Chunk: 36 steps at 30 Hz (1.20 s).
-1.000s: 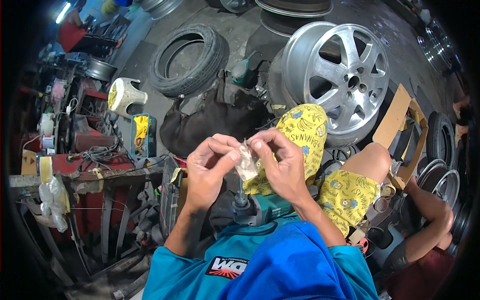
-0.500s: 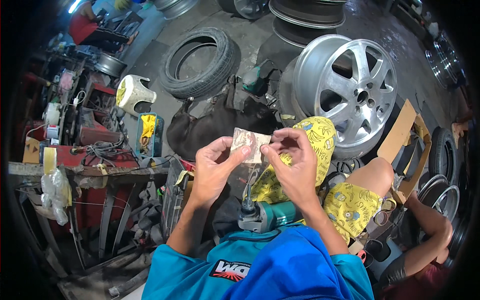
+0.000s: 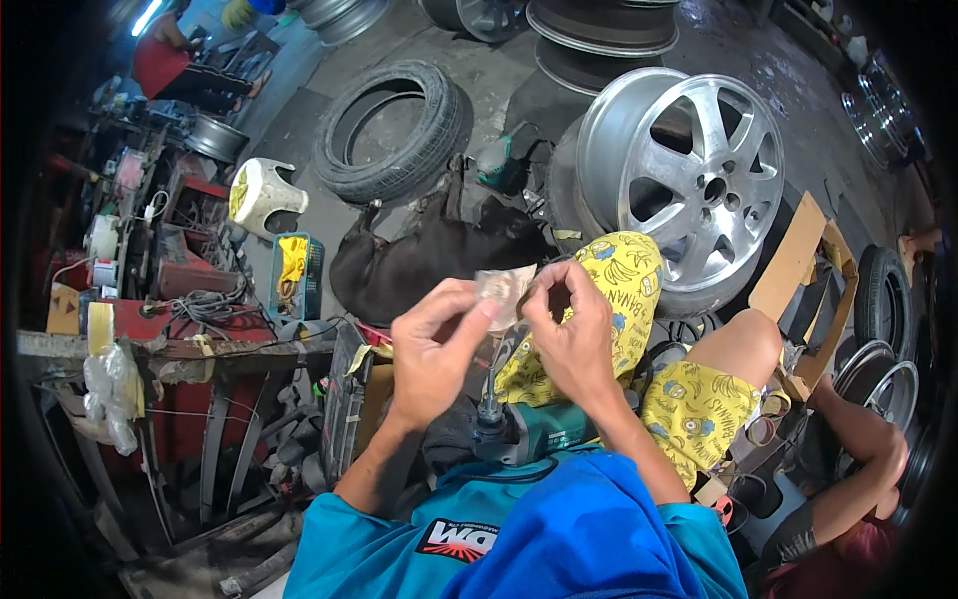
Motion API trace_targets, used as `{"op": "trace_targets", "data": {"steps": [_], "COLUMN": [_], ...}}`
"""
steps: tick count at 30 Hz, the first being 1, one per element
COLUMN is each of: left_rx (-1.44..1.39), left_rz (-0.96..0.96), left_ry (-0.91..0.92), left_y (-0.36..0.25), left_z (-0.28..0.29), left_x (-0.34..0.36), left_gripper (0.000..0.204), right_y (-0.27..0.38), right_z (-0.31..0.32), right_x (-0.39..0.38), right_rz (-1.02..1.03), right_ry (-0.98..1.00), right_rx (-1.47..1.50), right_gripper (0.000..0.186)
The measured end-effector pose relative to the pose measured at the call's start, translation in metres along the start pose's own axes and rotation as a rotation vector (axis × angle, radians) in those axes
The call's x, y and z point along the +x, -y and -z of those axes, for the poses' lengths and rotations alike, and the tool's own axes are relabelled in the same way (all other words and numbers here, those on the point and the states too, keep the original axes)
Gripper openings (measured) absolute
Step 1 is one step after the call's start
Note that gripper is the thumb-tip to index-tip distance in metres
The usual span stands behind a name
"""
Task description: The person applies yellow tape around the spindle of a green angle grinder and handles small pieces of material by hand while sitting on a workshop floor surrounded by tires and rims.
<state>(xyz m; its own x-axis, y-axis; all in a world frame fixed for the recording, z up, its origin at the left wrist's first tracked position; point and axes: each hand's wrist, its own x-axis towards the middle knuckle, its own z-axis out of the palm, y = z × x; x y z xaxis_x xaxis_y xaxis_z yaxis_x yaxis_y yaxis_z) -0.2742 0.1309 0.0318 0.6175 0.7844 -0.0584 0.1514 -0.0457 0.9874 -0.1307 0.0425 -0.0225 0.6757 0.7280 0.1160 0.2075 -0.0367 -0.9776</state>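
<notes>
Both hands are raised over my lap, holding a small beige and brown square of what looks like worn sandpaper (image 3: 502, 290). My left hand (image 3: 436, 349) pinches its left side between thumb and fingers. On the right edge, my right hand (image 3: 576, 334) grips it with thumb and fingertips, partly hiding that corner. The sheet looks bent rather than flat. Below the hands, a teal power grinder (image 3: 551, 427) lies across my lap, its grey head and narrow shaft pointing away from me.
Ahead, a black dog (image 3: 419, 255) lies by a tyre (image 3: 344, 165). A silver alloy wheel (image 3: 639, 195) stands front right, beside an open cardboard box (image 3: 788, 265). A white stool (image 3: 264, 200) and green basket (image 3: 314, 260) stand left. Another person's arm (image 3: 863, 439) is at right.
The sandpaper square faced up nearly flat before; now it is bent and turned, showing less of its face. My right fingers have closed in on its right edge.
</notes>
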Motion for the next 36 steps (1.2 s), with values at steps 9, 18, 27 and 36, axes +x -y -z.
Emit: {"op": "trace_targets", "data": {"steps": [9, 18, 27, 36], "left_rx": [0.026, -0.417, 0.544, 0.113], "left_rz": [0.201, 0.256, -0.438, -0.117], "left_ry": [0.112, 0.075, -0.084, 0.106], "left_y": [-0.009, 0.002, -0.006, -0.005], "left_z": [0.027, 0.015, -0.001, 0.006], "left_x": [0.016, 0.014, 0.015, 0.010], "left_gripper": [0.018, 0.025, 0.026, 0.023], "right_y": [0.002, 0.006, -0.002, -0.008], "right_z": [0.015, 0.013, 0.003, 0.012], "right_x": [0.007, 0.002, 0.000, -0.002], "right_rz": [0.003, -0.308, 0.041, -0.085], "right_ry": [0.174, 0.288, 0.161, 0.349], "right_rx": [0.301, 0.823, 0.364, 0.663], "right_gripper": [0.025, 0.021, 0.012, 0.014]}}
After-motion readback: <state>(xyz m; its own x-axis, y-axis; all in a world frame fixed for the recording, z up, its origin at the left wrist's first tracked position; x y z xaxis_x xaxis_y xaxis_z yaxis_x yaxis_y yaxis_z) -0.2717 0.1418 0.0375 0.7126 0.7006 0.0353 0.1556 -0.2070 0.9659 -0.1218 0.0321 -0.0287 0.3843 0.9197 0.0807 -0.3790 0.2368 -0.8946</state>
